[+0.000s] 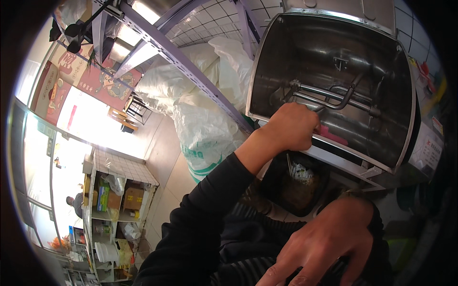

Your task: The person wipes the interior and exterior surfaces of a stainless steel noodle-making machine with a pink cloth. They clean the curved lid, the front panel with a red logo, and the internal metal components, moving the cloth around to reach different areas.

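My left hand (293, 126) is closed in a fist at the front rim of a steel mixer tub (329, 43). A pink strip (334, 136) sticks out of this fist along the inside of the rim; its kind is not clear. Inside the tub runs a bent metal mixing bar (338, 100), and the walls look bare and slightly smeared. My right hand (324, 243) hangs low, close to my body, its fingers apart and pointing down to the left. Nothing shows in it, though the fingertips run near the picture's lower edge.
Below the rim stands a black bin (291, 202) with pale scraps and thin sticks. Large white plastic sacks (200, 109) lean left of the mixer, behind a purple metal rack post (191, 71). Shelves (119, 214) with boxes stand farther left. A person (75, 204) is beyond.
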`<state>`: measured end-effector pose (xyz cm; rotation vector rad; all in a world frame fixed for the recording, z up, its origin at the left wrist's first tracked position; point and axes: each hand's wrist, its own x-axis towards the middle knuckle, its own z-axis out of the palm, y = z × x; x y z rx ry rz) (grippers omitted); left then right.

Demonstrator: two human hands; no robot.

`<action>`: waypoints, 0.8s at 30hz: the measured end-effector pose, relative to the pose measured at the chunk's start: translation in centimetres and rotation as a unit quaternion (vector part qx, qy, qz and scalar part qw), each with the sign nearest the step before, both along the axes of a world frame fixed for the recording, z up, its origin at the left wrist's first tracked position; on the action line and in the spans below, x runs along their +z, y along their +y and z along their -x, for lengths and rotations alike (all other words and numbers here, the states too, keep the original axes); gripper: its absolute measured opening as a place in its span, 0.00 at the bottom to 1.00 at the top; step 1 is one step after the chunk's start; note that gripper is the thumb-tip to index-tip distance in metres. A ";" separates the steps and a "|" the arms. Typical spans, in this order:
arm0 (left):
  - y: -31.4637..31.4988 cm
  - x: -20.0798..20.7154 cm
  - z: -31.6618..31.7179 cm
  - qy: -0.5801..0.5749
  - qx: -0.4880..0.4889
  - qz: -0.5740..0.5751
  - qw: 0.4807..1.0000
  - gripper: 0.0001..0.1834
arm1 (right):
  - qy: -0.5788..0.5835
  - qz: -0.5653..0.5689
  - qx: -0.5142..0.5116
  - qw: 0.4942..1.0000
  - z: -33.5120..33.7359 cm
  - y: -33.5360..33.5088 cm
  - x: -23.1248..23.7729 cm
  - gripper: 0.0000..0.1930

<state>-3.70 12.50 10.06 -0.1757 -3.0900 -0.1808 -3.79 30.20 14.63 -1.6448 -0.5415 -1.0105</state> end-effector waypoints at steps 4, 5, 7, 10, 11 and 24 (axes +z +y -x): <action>0.1 0.2 0.0 -0.014 0.011 0.004 1.000 0.23 | -0.010 0.007 0.015 1.000 -0.3 -0.5 -0.2 0.41; 0.1 0.2 0.0 -0.013 0.009 0.005 1.000 0.23 | -0.006 0.008 0.012 1.000 -0.2 -0.5 -0.3 0.41; 0.1 0.3 0.0 -0.007 0.003 0.001 1.000 0.23 | 0.001 0.007 0.007 1.000 -0.2 -0.4 -0.4 0.43; 0.1 0.2 0.0 -0.003 0.009 -0.019 1.000 0.23 | -0.001 -0.001 0.016 1.000 -0.1 -0.3 -0.6 0.44; 0.1 0.1 0.0 -0.003 0.007 -0.009 1.000 0.22 | 0.005 -0.009 0.025 1.000 0.0 -0.3 -0.7 0.44; 0.1 -0.2 0.0 0.000 0.023 -0.016 1.000 0.20 | 0.000 -0.023 0.058 0.998 -0.1 -0.2 -1.0 0.46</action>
